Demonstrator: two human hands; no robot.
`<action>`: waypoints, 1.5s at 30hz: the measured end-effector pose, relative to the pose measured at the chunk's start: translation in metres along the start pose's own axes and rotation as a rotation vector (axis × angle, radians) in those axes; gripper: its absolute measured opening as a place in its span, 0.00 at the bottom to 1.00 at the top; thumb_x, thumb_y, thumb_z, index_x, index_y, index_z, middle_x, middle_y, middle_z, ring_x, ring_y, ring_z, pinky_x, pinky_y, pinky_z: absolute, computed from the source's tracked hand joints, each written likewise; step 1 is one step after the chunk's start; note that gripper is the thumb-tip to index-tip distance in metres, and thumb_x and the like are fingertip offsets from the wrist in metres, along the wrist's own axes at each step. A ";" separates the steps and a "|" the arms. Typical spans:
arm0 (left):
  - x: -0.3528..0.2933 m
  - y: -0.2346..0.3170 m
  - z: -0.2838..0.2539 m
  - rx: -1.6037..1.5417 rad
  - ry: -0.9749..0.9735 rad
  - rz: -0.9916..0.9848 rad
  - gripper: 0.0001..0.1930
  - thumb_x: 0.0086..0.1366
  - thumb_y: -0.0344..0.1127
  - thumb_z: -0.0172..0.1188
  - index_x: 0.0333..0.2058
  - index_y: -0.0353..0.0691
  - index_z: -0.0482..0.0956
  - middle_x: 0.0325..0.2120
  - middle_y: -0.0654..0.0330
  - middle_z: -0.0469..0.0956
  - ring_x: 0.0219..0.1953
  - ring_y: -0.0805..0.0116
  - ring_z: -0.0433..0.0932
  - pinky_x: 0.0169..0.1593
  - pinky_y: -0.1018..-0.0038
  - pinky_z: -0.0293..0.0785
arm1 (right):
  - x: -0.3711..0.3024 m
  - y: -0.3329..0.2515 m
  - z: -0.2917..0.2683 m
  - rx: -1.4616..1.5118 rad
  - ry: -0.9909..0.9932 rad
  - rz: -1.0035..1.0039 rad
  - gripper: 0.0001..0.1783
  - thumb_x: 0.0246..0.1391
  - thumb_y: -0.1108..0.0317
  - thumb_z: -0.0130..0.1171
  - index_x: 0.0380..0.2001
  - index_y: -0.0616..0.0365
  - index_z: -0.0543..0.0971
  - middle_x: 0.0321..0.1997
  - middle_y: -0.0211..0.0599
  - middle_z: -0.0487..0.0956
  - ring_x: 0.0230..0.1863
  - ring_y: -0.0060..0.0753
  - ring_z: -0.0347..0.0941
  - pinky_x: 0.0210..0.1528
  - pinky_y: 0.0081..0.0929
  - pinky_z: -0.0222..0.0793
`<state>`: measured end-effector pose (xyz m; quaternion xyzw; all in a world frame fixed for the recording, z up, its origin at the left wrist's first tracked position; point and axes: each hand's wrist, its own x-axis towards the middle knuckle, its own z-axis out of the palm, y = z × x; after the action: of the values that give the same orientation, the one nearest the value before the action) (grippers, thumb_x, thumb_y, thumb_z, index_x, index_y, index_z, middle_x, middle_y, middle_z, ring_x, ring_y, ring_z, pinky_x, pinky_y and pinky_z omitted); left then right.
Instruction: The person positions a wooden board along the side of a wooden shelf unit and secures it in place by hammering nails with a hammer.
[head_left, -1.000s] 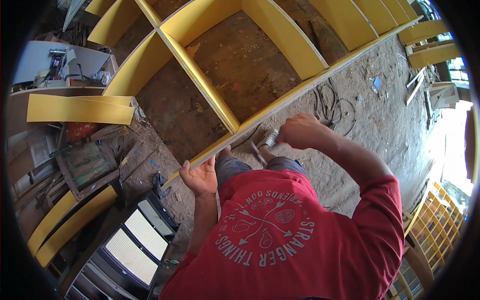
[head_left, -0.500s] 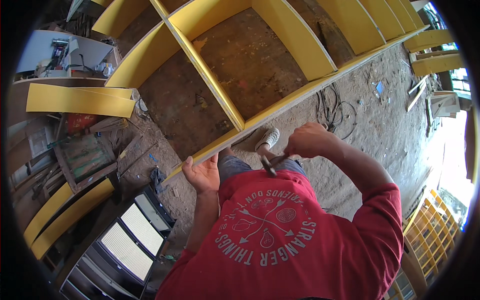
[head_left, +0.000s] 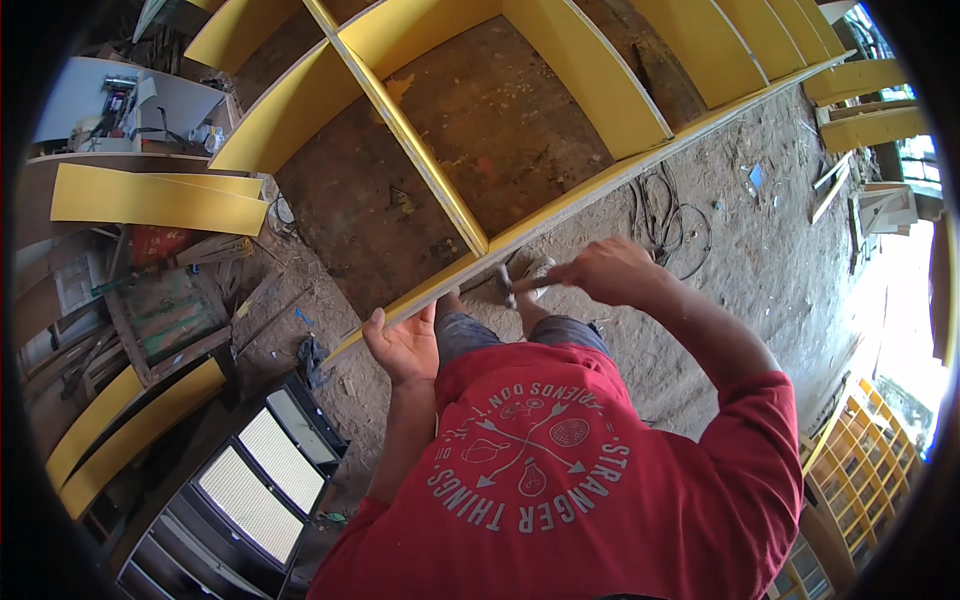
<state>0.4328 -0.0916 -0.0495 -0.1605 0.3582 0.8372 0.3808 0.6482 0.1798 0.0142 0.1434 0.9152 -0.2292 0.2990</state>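
Right hand [head_left: 615, 272]: its fingers are closing fully around the handle of a hammer [head_left: 545, 283], wrist to the right, hammer head pointing left; the grip appears to be falling well back on the handle, presumably to give the head room to swing. The head is hanging just beside the near board [head_left: 575, 207] of a yellow frame [head_left: 440, 195]; whether it is touching cannot be told. Left hand [head_left: 403, 350]: palm turning upward, it is holding the near board close to its left end, thumb lying at the edge, the other fingers reaching beneath; their tips are hiding, so the firmness of hold cannot be told. This placing seems to be steadying the board from below, leaving its outer face free. Frame: lying just beyond both hands, it is stretching from near left to far right, dividers rising between its compartments, a stained brown surface [head_left: 345, 205] showing through. Right of the frame: a coiled cable [head_left: 672, 230] is lying loose on the dirt floor [head_left: 740, 245]. Far left: yellow planks [head_left: 150, 200] are resting stacked, apparently set aside off the ground. Near left: a dark cabinet [head_left: 238, 555] with pale panels is standing. Near right: a yellow lattice [head_left: 868, 440] is resting at a tilt.
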 end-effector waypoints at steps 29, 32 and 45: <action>-0.005 0.057 -0.062 0.003 0.001 0.012 0.42 0.65 0.50 0.62 0.68 0.24 0.61 0.66 0.41 0.69 0.68 0.42 0.70 0.74 0.45 0.64 | -0.017 -0.055 0.002 -0.280 -0.596 0.087 0.08 0.59 0.57 0.66 0.37 0.44 0.88 0.34 0.38 0.87 0.40 0.47 0.86 0.40 0.46 0.80; -0.004 0.056 -0.062 -0.017 -0.032 0.017 0.40 0.66 0.50 0.62 0.67 0.26 0.63 0.65 0.44 0.71 0.67 0.45 0.71 0.73 0.47 0.66 | 0.002 -0.051 -0.003 -0.149 -0.186 0.167 0.09 0.57 0.56 0.67 0.38 0.43 0.89 0.35 0.39 0.88 0.41 0.46 0.87 0.41 0.45 0.80; -0.002 0.058 -0.067 -0.035 -0.035 -0.003 0.36 0.66 0.47 0.64 0.66 0.31 0.67 0.65 0.48 0.72 0.66 0.48 0.72 0.71 0.51 0.69 | 0.000 -0.074 -0.012 -0.039 -0.201 0.210 0.09 0.58 0.59 0.64 0.38 0.44 0.90 0.37 0.41 0.88 0.44 0.47 0.86 0.44 0.48 0.80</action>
<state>0.3897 -0.1672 -0.0673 -0.1529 0.3367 0.8454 0.3854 0.6132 0.1227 0.0473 0.2089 0.8649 -0.1921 0.4140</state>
